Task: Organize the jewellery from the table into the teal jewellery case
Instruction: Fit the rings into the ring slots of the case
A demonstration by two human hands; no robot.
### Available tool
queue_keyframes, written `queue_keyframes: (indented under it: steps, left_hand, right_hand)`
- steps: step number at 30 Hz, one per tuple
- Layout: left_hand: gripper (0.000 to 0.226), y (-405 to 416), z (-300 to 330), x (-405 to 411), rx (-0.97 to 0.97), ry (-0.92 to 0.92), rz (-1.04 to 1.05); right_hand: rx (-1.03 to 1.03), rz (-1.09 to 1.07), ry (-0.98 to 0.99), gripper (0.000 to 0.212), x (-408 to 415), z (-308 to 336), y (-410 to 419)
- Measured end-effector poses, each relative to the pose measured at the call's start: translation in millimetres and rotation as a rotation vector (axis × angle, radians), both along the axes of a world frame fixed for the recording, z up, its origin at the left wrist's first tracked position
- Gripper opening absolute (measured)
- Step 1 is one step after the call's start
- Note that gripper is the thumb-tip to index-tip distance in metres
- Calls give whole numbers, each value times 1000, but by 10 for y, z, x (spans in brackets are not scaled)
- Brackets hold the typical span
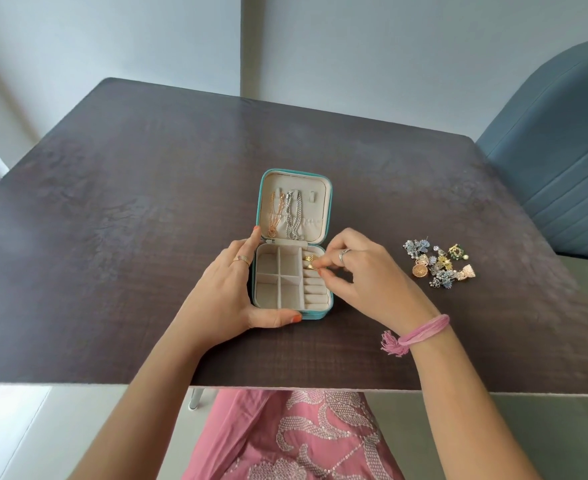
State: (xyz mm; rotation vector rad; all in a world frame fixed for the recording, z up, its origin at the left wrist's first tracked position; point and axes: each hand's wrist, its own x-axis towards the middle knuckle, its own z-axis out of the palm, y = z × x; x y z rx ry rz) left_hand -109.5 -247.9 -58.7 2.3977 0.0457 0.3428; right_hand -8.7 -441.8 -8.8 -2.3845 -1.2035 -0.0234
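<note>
Earring pile right of open case.

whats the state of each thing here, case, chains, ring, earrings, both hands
teal jewellery case: open, lid laid back on the table
gold chain: hung in the lid
silver chain: hung in the lid
gold ring: at the ring rolls, pinched by fingertips
square compartments: empty
earrings: loose pile on the table
left hand: steadying the case
right hand: pinching the ring

Dark table: open teal case, earring pile right.
</note>
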Motion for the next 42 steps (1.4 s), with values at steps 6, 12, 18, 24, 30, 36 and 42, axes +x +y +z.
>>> queue_keyframes:
  steps: [6,12,18,24,30,36,42]
  left_hand:
    - [131,-5,-3,-6,3,4,2]
    - [130,-8,37,-12,-19,33,-1]
    - [130,-6,38,-15,-31,52,4]
    - [129,-16,58,-11,-52,69,3]
    - [130,-16,62,-18,-47,76,1]
    - [133,-16,74,-21,-47,88,2]
    - [134,-16,90,-23,-54,98,4]
  right_hand:
    - [-57,-49,23,25,-43,-15,-13]
    - [48,-48,54,31,11,27,-105]
    - [171,-318,11,26,373,116,-441]
    - [-80,-297,108,16,610,82,-515]
    - [-169,-228,144,21,729,48,-296]
    - [-175,-238,153,14,775,69,-272]
    - [83,-223,123,11,485,235,-279]
